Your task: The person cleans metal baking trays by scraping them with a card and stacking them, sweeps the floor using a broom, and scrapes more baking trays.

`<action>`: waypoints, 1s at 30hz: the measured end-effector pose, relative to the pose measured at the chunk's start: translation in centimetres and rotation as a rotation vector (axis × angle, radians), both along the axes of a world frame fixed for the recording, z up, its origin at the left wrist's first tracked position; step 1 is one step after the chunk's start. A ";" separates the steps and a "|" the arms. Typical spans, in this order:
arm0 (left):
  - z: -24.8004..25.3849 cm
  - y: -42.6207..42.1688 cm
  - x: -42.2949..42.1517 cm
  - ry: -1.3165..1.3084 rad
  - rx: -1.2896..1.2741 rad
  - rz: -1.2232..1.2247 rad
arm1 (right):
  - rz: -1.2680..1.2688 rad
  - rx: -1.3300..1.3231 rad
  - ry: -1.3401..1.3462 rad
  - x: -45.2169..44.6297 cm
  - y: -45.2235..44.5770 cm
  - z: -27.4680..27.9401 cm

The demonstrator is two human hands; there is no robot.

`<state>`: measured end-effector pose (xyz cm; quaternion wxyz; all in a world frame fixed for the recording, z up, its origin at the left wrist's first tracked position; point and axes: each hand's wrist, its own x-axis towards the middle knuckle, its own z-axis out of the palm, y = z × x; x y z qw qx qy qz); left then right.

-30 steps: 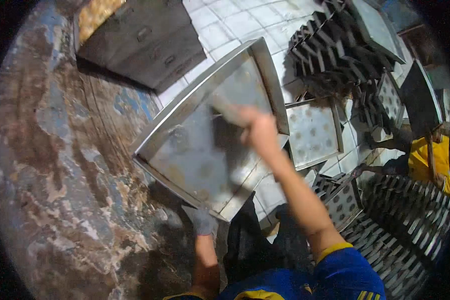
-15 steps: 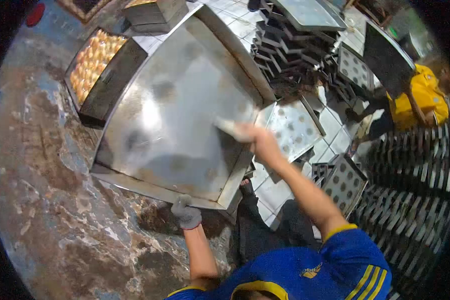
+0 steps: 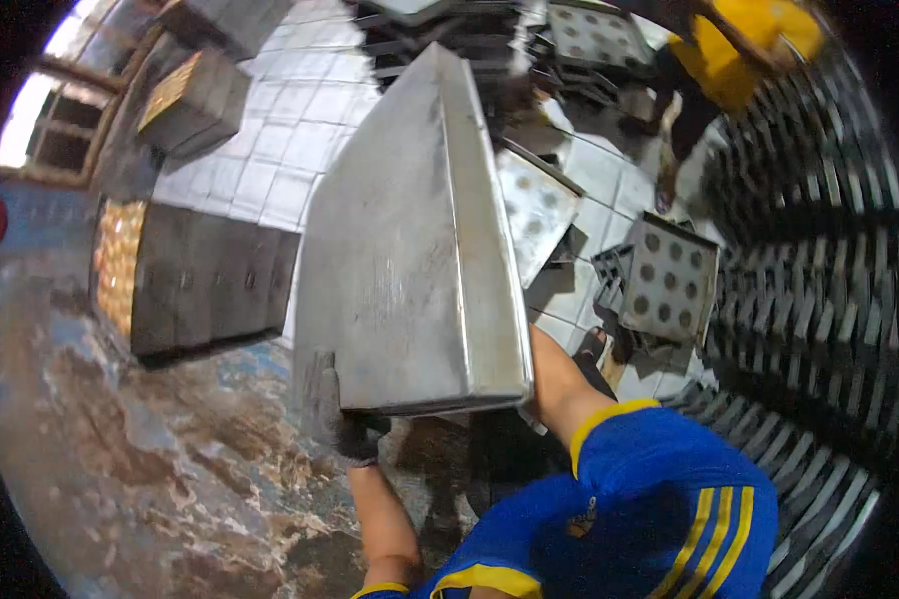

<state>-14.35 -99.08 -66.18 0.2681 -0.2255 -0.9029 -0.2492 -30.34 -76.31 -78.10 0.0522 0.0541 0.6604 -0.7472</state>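
Observation:
A large metal baking tray [image 3: 400, 240] stands tilted up before me, its outer face and one side wall toward me. My left hand [image 3: 345, 414], in a grey glove, grips the tray's lower left edge, with fingers against the outer face. My right forearm [image 3: 559, 384] goes behind the tray, so my right hand and whatever it holds are hidden. The inside of the tray faces away from me.
To the left stands a stack of deep trays [image 3: 210, 280] with golden baked pieces on top. Spotted trays [image 3: 669, 280] lie on the white tiled floor [image 3: 305, 120]. Tall tray stacks [image 3: 809, 250] line the right side. A person in yellow [image 3: 729, 60] is at the upper right.
The tray has tipped up from showing its inside to showing its outer face. My right hand, earlier inside it with a pale, blurred object, has gone behind it. The view has swung.

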 end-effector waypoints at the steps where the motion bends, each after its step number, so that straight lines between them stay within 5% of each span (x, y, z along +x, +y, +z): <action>1: -0.4 0.9 -0.5 -0.030 -0.029 -0.018 | -0.058 -0.066 -0.038 0.3 1.7 0.0; 3: -4.3 1.2 -0.3 -0.210 0.215 0.021 | -0.155 -0.199 -0.125 1.9 5.5 -0.1; 6: -5.3 6.9 -1.8 -0.274 0.015 0.251 | -0.309 -0.558 -0.020 7.0 13.7 -6.0; 8: -5.4 14.9 -3.6 -0.502 0.527 0.115 | -0.469 -0.602 -0.282 14.9 21.6 -8.7; 10: -7.9 22.0 -4.3 -0.737 0.667 0.040 | -0.527 -0.727 -0.377 24.0 30.1 -12.1; 13: -19.5 30.3 -5.8 -1.349 0.717 -0.106 | -0.742 -0.859 -0.392 38.3 40.9 -11.9; 15: -32.5 36.1 -5.8 -1.562 0.630 -0.134 | -0.928 -0.844 -0.447 47.8 45.7 -12.9; 20: -39.6 62.9 6.2 -1.821 1.409 0.009 | -1.298 -0.699 -0.413 62.4 50.7 -13.5; 24: -48.6 74.2 15.8 -1.842 1.308 0.317 | -1.410 -0.809 -0.561 70.3 50.4 -18.4; 26: -52.9 76.9 19.5 -2.000 1.288 0.424 | -1.287 -0.575 -0.841 71.3 49.8 -19.0; 30: -63.7 76.8 25.4 -2.185 1.361 0.390 | -1.193 -0.578 -1.079 69.7 49.2 -19.4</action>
